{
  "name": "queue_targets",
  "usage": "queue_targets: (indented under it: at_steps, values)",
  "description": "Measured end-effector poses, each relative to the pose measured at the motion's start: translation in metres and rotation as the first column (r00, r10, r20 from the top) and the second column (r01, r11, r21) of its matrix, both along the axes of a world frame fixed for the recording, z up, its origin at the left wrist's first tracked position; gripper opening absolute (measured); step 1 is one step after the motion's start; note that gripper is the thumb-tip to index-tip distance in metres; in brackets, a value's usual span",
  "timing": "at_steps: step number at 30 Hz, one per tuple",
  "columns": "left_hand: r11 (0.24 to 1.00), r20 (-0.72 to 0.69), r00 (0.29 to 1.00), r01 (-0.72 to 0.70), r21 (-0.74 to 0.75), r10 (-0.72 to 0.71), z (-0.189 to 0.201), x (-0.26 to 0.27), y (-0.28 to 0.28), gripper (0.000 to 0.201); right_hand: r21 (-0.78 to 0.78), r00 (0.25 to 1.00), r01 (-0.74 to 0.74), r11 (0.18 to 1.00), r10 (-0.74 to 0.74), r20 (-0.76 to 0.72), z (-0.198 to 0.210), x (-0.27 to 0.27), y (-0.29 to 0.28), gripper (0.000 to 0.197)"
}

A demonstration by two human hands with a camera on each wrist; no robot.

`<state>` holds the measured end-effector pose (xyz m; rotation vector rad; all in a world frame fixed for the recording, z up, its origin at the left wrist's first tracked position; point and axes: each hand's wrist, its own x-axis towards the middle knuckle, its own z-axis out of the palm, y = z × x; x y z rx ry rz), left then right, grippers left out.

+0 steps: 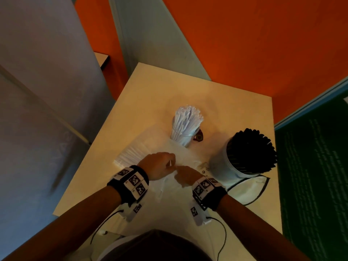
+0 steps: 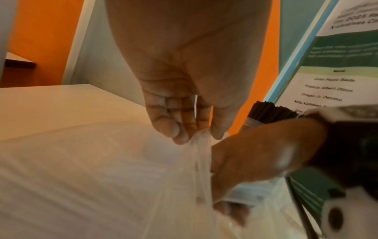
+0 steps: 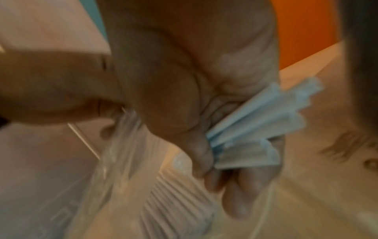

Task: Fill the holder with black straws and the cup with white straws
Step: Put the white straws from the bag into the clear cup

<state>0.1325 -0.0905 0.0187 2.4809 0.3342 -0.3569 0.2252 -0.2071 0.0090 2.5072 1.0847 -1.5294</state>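
On the pale table point(image 1: 143, 102) a clear plastic bag point(image 1: 150, 147) lies flat with a row of white straws point(image 1: 131, 153) still inside it at its left end. The left hand point(image 1: 160, 165) pinches the bag's gathered open edge between thumb and fingers point(image 2: 178, 129), with one thin white straw showing between those fingers. The right hand point(image 1: 185, 176) sits just beside it, touching the same crumpled plastic; its fingers point(image 3: 245, 186) are curled round a small bundle of pale wrapped straws point(image 3: 255, 129), seen blurred in the right wrist view. Behind the hands a glass cup point(image 1: 185, 133) stands upright, packed with white straws point(image 1: 188, 115) that rise well above its rim. To the right of it, near the table's right edge, a white round holder point(image 1: 224, 164) stands crammed with black straws point(image 1: 250, 149) that lean toward the right. A second flat plastic bag with a dark edge point(image 1: 252, 189) lies under and in front of the holder
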Motion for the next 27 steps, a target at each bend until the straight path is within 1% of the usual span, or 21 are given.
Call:
queue_targets:
  at_steps: [2, 3, 4, 6, 8, 9, 11, 13, 14, 15, 16, 17, 18, 19, 20, 21, 22, 23, 24, 25, 27]
  values:
    - [0.994, 0.047, 0.998, 0.038, 0.101, -0.043, -0.006, -0.001, -0.005, 0.035, -0.089, 0.997, 0.019, 0.996, -0.026, -0.078, 0.008, 0.012, -0.017, 0.020]
    - [0.984, 0.086, 0.992, 0.079, 0.161, -0.094, -0.009, -0.001, -0.009, 0.045, -0.122, 0.994, 0.004, 0.993, -0.017, -0.105, 0.017, 0.016, -0.025, 0.022]
    - [0.973, 0.126, 0.981, 0.120, 0.198, -0.146, -0.011, -0.001, -0.013, 0.056, -0.154, 0.994, -0.024, 0.988, 0.007, -0.112, 0.027, 0.021, -0.033, 0.019]
    - [0.955, 0.184, 0.948, 0.222, 0.196, -0.259, -0.012, 0.005, -0.024, 0.072, -0.181, 0.996, -0.068, 0.981, 0.055, -0.077, 0.052, 0.027, -0.048, 0.010]
    - [0.935, 0.199, 0.917, 0.318, 0.158, -0.345, -0.010, 0.013, -0.037, 0.077, -0.171, 0.995, -0.097, 0.981, 0.093, -0.031, 0.073, 0.031, -0.059, 0.014]
    - [0.933, 0.196, 0.913, 0.339, 0.123, -0.357, -0.009, 0.018, -0.045, 0.077, -0.160, 0.994, -0.112, 0.981, 0.111, -0.016, 0.084, 0.033, -0.063, 0.017]
    - [0.950, 0.180, 0.935, 0.312, -0.012, -0.305, -0.004, 0.026, -0.058, 0.066, -0.160, 0.995, -0.100, 0.982, 0.095, -0.038, 0.104, 0.035, -0.065, 0.013]
    - [0.955, 0.171, 0.955, 0.265, -0.129, -0.242, 0.003, 0.032, -0.066, 0.043, -0.184, 0.993, -0.068, 0.981, 0.049, -0.109, 0.122, 0.037, -0.067, 0.021]
    - [0.956, 0.177, 0.959, 0.250, -0.154, -0.222, 0.007, 0.034, -0.068, 0.031, -0.173, 0.992, -0.079, 0.982, 0.061, -0.108, 0.130, 0.041, -0.068, 0.025]
    - [0.956, 0.192, 0.960, 0.237, -0.171, -0.203, 0.010, 0.035, -0.068, 0.022, -0.130, 0.992, -0.113, 0.985, 0.105, -0.064, 0.139, 0.045, -0.070, 0.027]
    - [0.956, 0.213, 0.960, 0.223, -0.192, -0.181, 0.013, 0.035, -0.066, 0.017, -0.049, 0.989, -0.148, 0.988, 0.149, 0.011, 0.148, 0.051, -0.073, 0.033]
    - [0.953, 0.233, 0.959, 0.211, -0.217, -0.159, 0.016, 0.035, -0.064, 0.014, 0.047, 0.983, -0.163, 0.986, 0.158, 0.092, 0.154, 0.059, -0.076, 0.040]
    - [0.949, 0.248, 0.959, 0.198, -0.247, -0.135, 0.018, 0.035, -0.061, 0.013, 0.154, 0.983, -0.134, 0.979, 0.112, 0.149, 0.160, 0.066, -0.080, 0.046]
    - [0.943, 0.255, 0.961, 0.181, -0.278, -0.109, 0.019, 0.035, -0.057, 0.010, 0.287, 0.986, -0.063, 0.956, 0.015, 0.165, 0.164, 0.072, -0.083, 0.052]
    - [0.940, 0.255, 0.963, 0.160, -0.301, -0.083, 0.020, 0.034, -0.052, 0.007, 0.433, 0.986, 0.039, 0.900, -0.105, 0.131, 0.165, 0.077, -0.085, 0.061]
    - [0.939, 0.253, 0.966, 0.140, -0.314, -0.059, 0.021, 0.033, -0.048, 0.006, 0.559, 0.972, 0.150, 0.816, -0.224, 0.065, 0.164, 0.079, -0.087, 0.070]
    - [0.940, 0.252, 0.967, 0.119, -0.318, -0.037, 0.022, 0.033, -0.044, 0.007, 0.648, 0.947, 0.250, 0.720, -0.320, -0.010, 0.160, 0.079, -0.088, 0.075]
    - [0.943, 0.251, 0.968, 0.103, -0.316, -0.022, 0.022, 0.033, -0.041, 0.010, 0.701, 0.921, 0.325, 0.635, -0.380, -0.083, 0.155, 0.076, -0.086, 0.077]
    - [0.946, 0.251, 0.968, 0.097, -0.309, -0.017, 0.023, 0.033, -0.039, 0.012, 0.723, 0.902, 0.375, 0.580, -0.407, -0.142, 0.148, 0.071, -0.082, 0.076]
    - [0.948, 0.252, 0.967, 0.099, -0.302, -0.021, 0.023, 0.034, -0.038, 0.013, 0.725, 0.892, 0.408, 0.555, -0.411, -0.187, 0.141, 0.065, -0.076, 0.074]
    - [0.951, 0.248, 0.968, 0.106, -0.291, -0.032, 0.023, 0.035, -0.037, 0.010, 0.709, 0.888, 0.440, 0.551, -0.387, -0.250, 0.129, 0.052, -0.061, 0.071]
